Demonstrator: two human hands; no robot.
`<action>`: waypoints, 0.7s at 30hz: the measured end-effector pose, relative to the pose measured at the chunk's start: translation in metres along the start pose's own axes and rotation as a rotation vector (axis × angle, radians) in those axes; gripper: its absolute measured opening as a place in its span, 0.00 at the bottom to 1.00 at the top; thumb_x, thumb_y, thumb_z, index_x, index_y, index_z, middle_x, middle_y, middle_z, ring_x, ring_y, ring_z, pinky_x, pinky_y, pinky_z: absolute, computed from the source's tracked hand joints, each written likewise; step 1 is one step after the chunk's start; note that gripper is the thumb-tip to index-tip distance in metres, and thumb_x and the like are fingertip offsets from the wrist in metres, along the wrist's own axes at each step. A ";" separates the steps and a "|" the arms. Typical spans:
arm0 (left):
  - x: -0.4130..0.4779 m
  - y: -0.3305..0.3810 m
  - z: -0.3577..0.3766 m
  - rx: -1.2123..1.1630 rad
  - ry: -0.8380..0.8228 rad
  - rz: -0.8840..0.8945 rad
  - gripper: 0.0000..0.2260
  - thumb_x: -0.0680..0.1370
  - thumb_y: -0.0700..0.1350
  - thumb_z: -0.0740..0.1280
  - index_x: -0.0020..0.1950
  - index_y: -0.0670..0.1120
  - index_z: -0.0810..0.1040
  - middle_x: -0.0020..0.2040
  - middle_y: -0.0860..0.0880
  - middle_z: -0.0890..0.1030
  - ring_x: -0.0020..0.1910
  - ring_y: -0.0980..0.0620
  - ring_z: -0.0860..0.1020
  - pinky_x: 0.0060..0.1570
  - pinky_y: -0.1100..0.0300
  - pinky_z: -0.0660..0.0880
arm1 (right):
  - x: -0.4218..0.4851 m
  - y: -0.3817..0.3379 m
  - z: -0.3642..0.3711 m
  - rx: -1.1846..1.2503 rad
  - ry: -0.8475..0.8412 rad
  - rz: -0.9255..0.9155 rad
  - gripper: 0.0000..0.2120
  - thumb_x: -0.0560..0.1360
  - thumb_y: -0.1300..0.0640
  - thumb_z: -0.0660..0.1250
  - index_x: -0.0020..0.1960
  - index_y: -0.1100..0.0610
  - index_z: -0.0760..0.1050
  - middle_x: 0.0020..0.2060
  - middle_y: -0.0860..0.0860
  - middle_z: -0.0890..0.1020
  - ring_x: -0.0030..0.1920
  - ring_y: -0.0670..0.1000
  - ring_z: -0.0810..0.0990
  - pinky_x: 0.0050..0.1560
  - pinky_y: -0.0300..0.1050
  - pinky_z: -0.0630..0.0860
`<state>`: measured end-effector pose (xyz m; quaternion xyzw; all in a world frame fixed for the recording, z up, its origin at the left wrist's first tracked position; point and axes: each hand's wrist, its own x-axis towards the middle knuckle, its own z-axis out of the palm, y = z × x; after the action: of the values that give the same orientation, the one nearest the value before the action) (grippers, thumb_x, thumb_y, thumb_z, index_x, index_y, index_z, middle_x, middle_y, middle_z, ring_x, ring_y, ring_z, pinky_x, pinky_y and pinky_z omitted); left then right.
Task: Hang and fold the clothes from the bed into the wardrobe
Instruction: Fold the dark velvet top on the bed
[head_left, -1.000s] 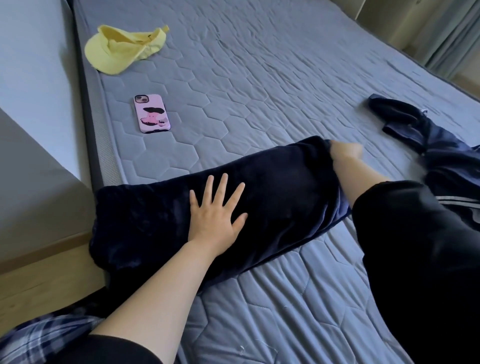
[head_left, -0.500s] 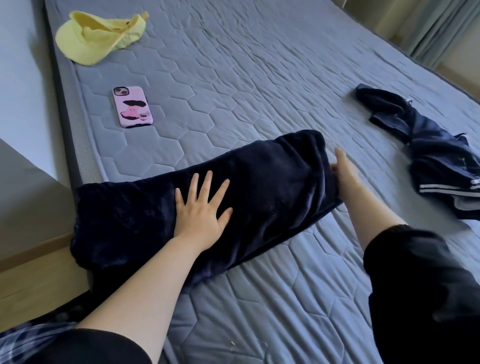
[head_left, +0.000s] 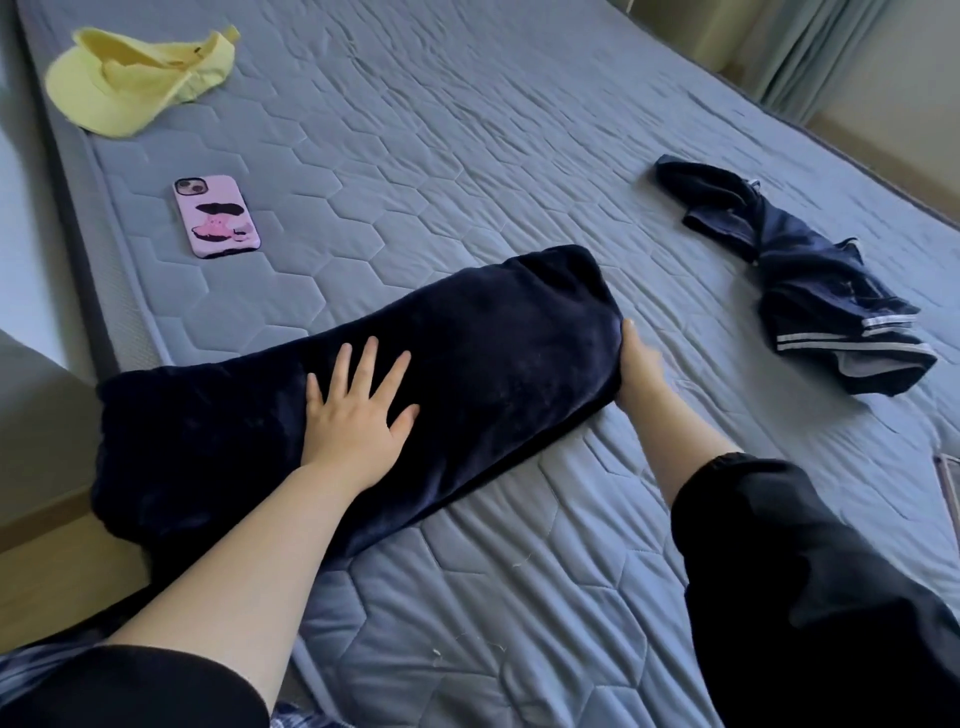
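Flat on a folded navy plush garment (head_left: 493, 338): left hand (head_left: 358, 410), palm down, fingers (head_left: 368, 358) straight and spread apart. Lying slantwise across the near corner of the quilted grey mattress (head_left: 467, 156), that garment; one end past the mattress edge, left of the left fingers. Against its other end, right of the left fingers: right hand (head_left: 636, 369), one finger straight along the fabric edge, the rest hidden, so no telling whether gripping or only touching. Beyond the left fingers, well apart: phone in a pink case (head_left: 215, 215), face down. Farther beyond that, yellow cap (head_left: 135, 78). Right of the right fingers, apart from them: crumpled navy garment with white stripes (head_left: 810, 291).
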<state>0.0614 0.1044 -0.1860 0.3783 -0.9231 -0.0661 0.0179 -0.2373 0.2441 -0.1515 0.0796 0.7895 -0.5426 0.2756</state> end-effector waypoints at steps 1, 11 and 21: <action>-0.001 -0.001 0.000 -0.004 -0.001 -0.002 0.29 0.78 0.63 0.45 0.77 0.59 0.42 0.79 0.49 0.43 0.77 0.45 0.41 0.72 0.38 0.46 | -0.002 0.004 0.002 -0.082 -0.058 0.010 0.17 0.77 0.43 0.62 0.54 0.55 0.76 0.39 0.50 0.79 0.39 0.52 0.77 0.35 0.39 0.74; -0.005 -0.002 -0.011 0.029 -0.008 0.054 0.30 0.79 0.61 0.48 0.77 0.57 0.37 0.78 0.48 0.38 0.76 0.44 0.38 0.72 0.38 0.43 | -0.039 -0.005 0.006 -0.696 0.300 -0.573 0.17 0.78 0.59 0.55 0.66 0.60 0.68 0.65 0.58 0.71 0.63 0.59 0.69 0.63 0.53 0.67; -0.043 -0.032 -0.020 0.035 0.029 -0.180 0.27 0.81 0.58 0.45 0.79 0.51 0.43 0.79 0.50 0.43 0.77 0.48 0.41 0.73 0.43 0.42 | -0.113 0.041 0.117 -1.278 -0.203 -1.187 0.27 0.81 0.48 0.49 0.78 0.53 0.51 0.78 0.51 0.54 0.77 0.52 0.49 0.75 0.59 0.43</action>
<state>0.1161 0.1099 -0.1695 0.4608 -0.8861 -0.0460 0.0187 -0.0849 0.1743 -0.1566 -0.5623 0.8251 -0.0548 0.0085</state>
